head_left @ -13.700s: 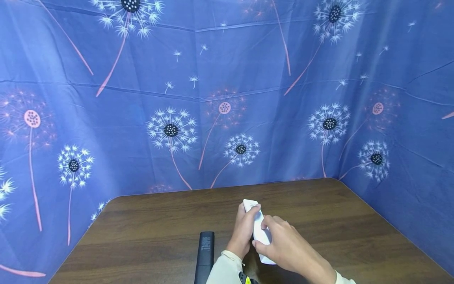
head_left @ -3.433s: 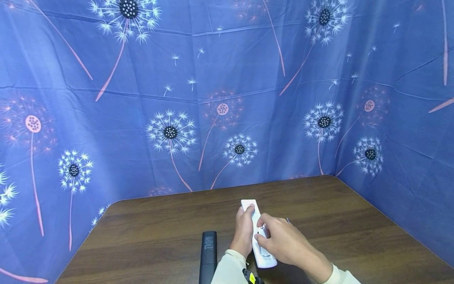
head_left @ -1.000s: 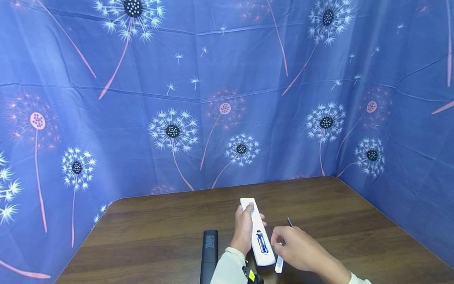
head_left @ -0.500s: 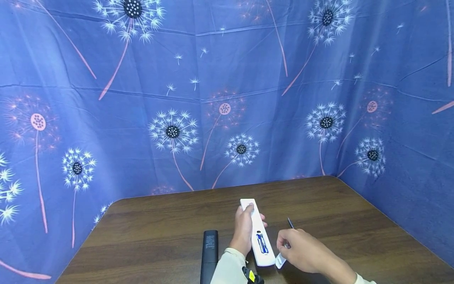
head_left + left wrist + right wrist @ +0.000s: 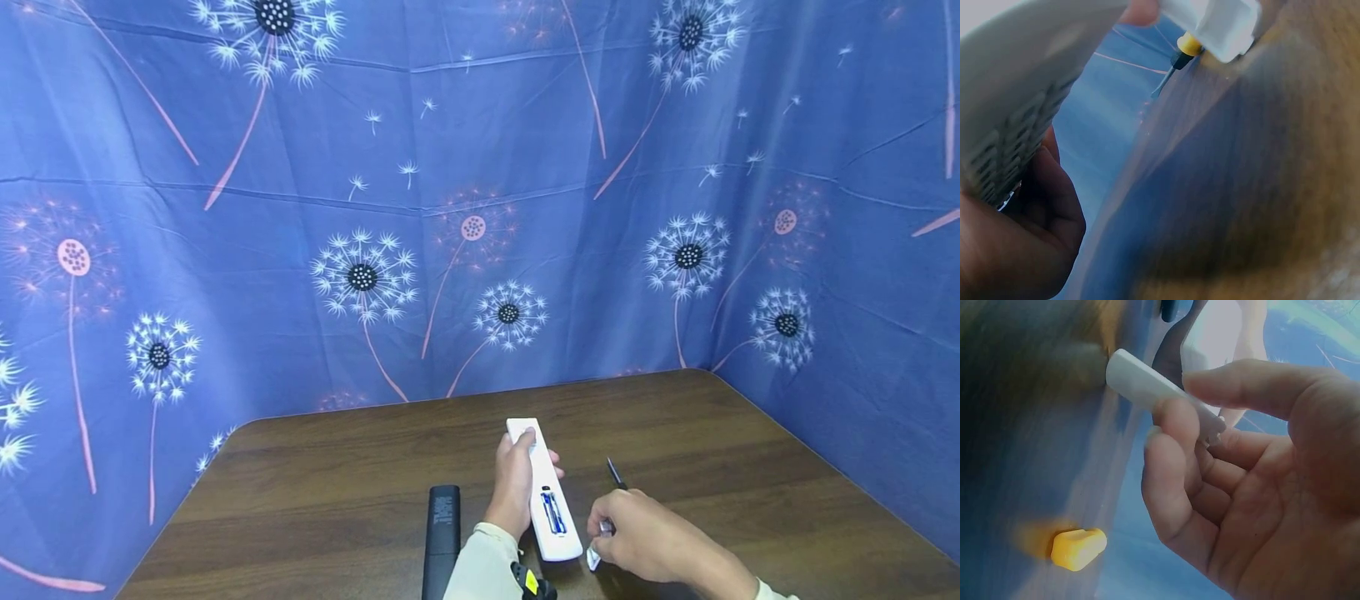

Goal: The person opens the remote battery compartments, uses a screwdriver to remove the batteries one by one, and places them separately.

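Observation:
My left hand grips a white remote control with its back facing up, thumb laid along the far part. Blue batteries show in its uncovered compartment. To the right, my right hand pinches the white battery cover between thumb and fingers. In the head view, only the lower end of that cover shows below the fingers, close beside the remote's near end. The left wrist view shows the remote's button side and the cover's end.
A black remote-like object lies on the wooden table, left of my left forearm. Beyond my right hand lies a screwdriver; its yellow handle shows in the right wrist view. A blue dandelion-print cloth hangs behind the table.
Earlier my right hand worked over the remote's back; by one second ago the cover was off in my fingers. Since then, that hand has moved slightly right and turned the cover. The left hand stays put.

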The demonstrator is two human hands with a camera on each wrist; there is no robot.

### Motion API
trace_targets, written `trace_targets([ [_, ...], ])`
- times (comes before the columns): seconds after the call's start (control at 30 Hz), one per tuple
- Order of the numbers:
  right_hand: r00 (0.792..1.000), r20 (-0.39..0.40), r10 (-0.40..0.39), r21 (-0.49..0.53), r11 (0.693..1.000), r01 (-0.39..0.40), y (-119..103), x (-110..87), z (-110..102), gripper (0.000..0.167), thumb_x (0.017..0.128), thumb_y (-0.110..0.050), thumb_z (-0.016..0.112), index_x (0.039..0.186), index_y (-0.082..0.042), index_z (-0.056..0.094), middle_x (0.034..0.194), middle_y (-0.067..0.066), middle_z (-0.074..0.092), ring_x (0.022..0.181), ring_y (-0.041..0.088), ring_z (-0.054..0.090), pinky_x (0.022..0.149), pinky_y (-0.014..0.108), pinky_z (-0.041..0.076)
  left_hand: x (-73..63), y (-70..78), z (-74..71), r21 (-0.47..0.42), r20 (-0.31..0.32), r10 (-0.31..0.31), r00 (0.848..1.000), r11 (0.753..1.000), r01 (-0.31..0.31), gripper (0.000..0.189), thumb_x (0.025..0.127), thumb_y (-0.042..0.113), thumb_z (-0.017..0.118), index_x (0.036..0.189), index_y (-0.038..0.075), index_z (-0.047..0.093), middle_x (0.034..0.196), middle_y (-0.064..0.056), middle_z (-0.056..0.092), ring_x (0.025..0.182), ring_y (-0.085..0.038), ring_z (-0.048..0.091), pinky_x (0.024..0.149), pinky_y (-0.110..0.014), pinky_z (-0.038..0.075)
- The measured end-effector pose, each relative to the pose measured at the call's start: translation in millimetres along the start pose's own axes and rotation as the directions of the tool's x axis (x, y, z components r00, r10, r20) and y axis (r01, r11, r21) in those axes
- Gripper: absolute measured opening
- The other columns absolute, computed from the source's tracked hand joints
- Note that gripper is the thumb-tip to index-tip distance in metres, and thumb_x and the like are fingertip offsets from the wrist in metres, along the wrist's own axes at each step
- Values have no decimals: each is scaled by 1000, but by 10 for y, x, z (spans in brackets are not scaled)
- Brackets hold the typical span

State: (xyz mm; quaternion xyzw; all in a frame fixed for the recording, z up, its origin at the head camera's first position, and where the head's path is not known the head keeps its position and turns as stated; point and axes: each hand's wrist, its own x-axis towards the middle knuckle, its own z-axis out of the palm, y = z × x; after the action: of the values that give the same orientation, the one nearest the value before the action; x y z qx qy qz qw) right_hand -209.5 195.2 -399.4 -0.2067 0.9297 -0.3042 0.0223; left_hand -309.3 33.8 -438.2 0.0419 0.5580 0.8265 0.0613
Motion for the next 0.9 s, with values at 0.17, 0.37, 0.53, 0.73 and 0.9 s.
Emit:
trace_targets([
  [0.17,999,31,34,60,998,-36,-47,-44,-21,5,87,-8,71,84,-8,67,60,-8,57,50,7,55,50,27,46,5,10,4,-2,3,0,1000,1000,0,36,104,29,43,129,3,42,80,-11,64,60,-20,65,60,-32,52],
  [0.37,997,68,46,134,989,-55,-89,-62,-83,10,81,0,68,90,-5,69,57,-5,58,48,7,53,48,25,44,75,40,-10,-12,16,0,1000,1000,0,33,104,26,42,127,3,42,78,-11,64,59,-20,65,58,-31,52],
  [0.53,994,88,71,138,987,-83,-129,-23,-176,3,88,-8,69,85,-7,70,59,-2,61,48,11,57,43,26,46,129,124,-19,-24,5,32,999,999,-32,32,104,26,43,126,2,43,76,-11,64,57,-18,65,56,-31,52],
  [0.73,993,101,67,57,996,-73,-127,-41,-182,27,91,-25,72,68,-16,61,51,-7,55,42,5,50,39,23,41,102,112,-5,-17,8,10,1000,1000,-10,33,104,27,44,126,3,43,78,-12,65,58,-19,65,58,-32,52],
  [0.9,991,131,41,-13,999,-39,-91,-14,-125,24,90,-26,71,70,-18,61,55,-10,55,45,2,50,41,18,35,43,55,-42,-23,2,-3,1000,1000,3,35,105,28,43,128,2,41,79,-12,64,59,-19,65,58,-32,52],
])
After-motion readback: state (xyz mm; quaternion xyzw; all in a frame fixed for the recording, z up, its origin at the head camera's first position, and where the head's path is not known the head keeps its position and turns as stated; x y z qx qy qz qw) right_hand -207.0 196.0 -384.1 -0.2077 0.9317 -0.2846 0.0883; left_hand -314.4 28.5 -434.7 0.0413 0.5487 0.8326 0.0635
